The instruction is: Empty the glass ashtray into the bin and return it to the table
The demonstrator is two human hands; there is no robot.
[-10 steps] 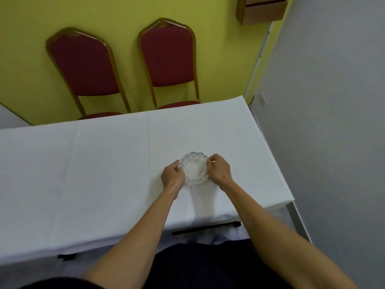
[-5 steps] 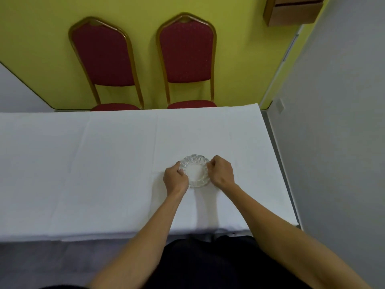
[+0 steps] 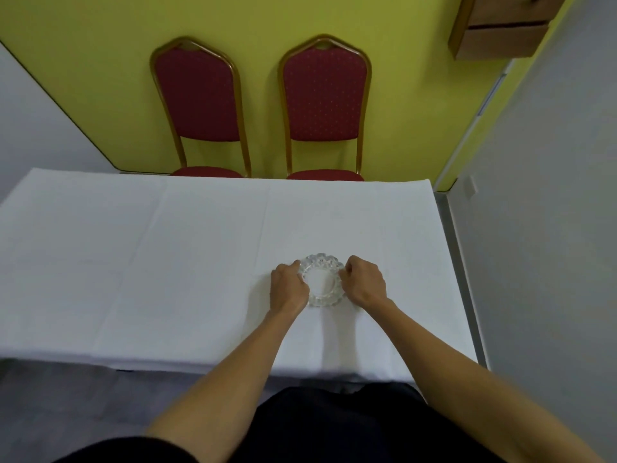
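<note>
Fingers (image 3: pixel 295 265) of the left hand (image 3: pixel 287 289) are curled in against the left rim of the glass ashtray (image 3: pixel 322 279), and the right hand (image 3: pixel 364 283) does the same on the opposite rim, so both are pinching it from either side. Can't really tell if it's resting flat or lifted a hair off the cloth. The ashtray is clear cut glass with a scalloped edge and looks empty inside. It sits on the bench (image 3: pixel 167 262), which is covered in a white tablecloth, over toward the right end and nearer the person's side. Bare forearms reach in from below. Two red padded chairs with gold frames, one (image 3: pixel 200 101) left and one (image 3: pixel 325 95) right, are pushed up to the far edge against a yellow wall (image 3: pixel 83 61).
</note>
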